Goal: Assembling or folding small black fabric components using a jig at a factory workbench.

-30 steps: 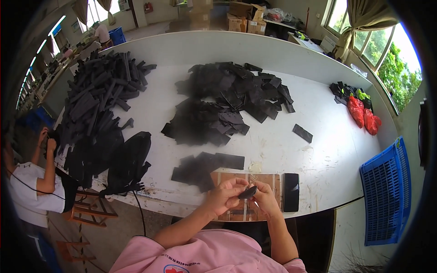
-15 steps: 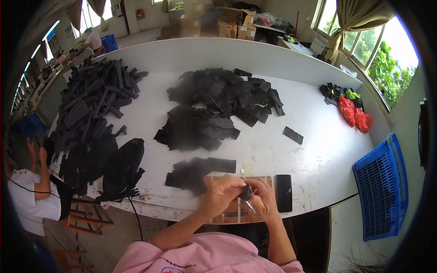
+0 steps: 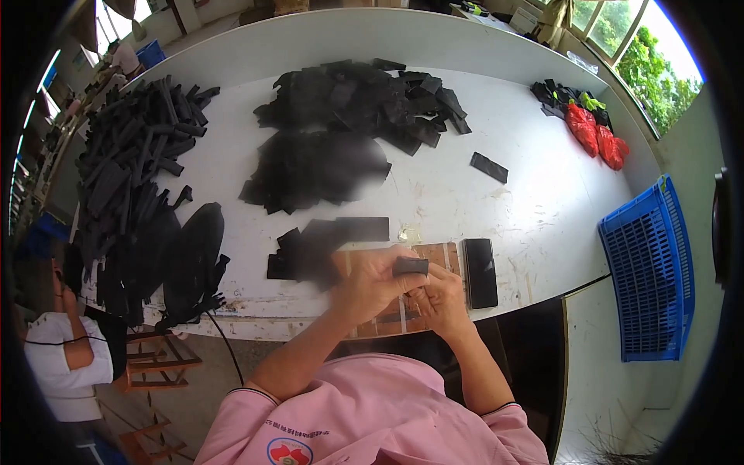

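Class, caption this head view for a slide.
Both hands, left and right, hold a black strip over a white table.

A dark phone lies flat on the counter near its front edge, just right of a brown board; it is a slim upright rectangle and its screen is black and unlit. At the counter's far right corner lie two red plastic bags, crumpled and glossy, beside a small heap of black and green items. A round badge in red, blue and white sits on the chest of the pink shirt at the bottom.
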Motion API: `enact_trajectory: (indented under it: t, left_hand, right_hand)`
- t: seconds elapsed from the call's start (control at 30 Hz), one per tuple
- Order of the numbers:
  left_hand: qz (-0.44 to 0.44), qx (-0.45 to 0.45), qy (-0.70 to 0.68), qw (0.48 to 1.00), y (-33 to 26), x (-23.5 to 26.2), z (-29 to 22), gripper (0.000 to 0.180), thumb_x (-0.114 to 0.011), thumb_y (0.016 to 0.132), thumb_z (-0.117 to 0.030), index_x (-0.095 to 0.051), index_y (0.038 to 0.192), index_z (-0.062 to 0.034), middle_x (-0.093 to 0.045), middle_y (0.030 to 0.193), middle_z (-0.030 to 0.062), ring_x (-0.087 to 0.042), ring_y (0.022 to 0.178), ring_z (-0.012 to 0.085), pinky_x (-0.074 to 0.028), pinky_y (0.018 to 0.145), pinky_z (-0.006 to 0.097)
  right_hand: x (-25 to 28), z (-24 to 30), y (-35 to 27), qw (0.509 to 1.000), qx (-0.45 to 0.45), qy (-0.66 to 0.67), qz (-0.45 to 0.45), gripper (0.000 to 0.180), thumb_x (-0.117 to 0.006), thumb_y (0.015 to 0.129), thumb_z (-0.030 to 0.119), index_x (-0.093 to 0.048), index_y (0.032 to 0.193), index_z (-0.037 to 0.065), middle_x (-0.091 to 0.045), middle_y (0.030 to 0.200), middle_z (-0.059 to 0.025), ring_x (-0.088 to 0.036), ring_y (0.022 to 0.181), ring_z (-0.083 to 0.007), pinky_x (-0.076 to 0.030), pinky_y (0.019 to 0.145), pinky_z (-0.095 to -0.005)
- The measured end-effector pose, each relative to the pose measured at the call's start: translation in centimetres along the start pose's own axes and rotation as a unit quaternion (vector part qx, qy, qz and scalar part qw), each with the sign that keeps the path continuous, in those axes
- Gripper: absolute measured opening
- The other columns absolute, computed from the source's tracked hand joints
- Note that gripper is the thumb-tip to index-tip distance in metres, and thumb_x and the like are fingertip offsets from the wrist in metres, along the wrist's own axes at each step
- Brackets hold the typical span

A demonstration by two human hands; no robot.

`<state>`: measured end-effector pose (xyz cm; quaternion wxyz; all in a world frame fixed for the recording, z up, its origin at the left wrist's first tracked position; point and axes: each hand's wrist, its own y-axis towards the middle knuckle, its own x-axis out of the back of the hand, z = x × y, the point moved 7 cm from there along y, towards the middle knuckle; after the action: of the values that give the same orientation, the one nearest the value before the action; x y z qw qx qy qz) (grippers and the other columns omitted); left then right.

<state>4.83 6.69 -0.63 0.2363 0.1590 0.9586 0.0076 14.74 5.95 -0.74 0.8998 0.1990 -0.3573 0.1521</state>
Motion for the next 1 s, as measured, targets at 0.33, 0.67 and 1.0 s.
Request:
enact_trajectory:
  t: [0.33,0.67,1.0]
  left_hand:
    - [-0.026,-0.112,0.344,0.932,-0.6,-1.9,-2.3,0.008,-0.06,0.077,-0.003,-0.059,0.084,0.0002,-0.057,0.082,0.0029,-0.053,0.076,0.0062,-0.043,0.065,0.019]
    - [-0.096,-0.144,-0.037,0.984,-1.3,1.2,-2.6,0.013,-0.051,0.085,-0.009,-0.059,0.089,0.0008,-0.061,0.085,0.0098,-0.055,0.075,0.0124,-0.044,0.069,0.023]
    - [-0.062,-0.102,0.028,0.992,-0.9,1.2,-2.6,0.015,-0.052,0.084,-0.006,-0.056,0.096,0.0024,-0.06,0.089,0.0096,-0.054,0.085,0.012,-0.043,0.076,0.025]
  right_hand:
    - [-2.7,-2.7,-1.6,0.998,-0.024,0.057,0.005,0.016,-0.049,0.082,0.024,-0.056,0.083,0.009,-0.057,0.075,-0.0132,-0.056,0.07,-0.0329,-0.044,0.059,-0.0397]
    - [1.2,0.9,0.2,0.999,0.022,0.023,-0.025,0.018,-0.058,0.079,0.017,-0.054,0.068,0.002,-0.052,0.061,-0.013,-0.052,0.053,-0.0293,-0.039,0.047,-0.0359]
    - [-1.3,-0.7,-0.8,0.998,0.018,0.003,-0.06,0.014,-0.056,0.079,0.018,-0.055,0.08,0.004,-0.057,0.072,-0.0135,-0.055,0.066,-0.0324,-0.044,0.056,-0.0375]
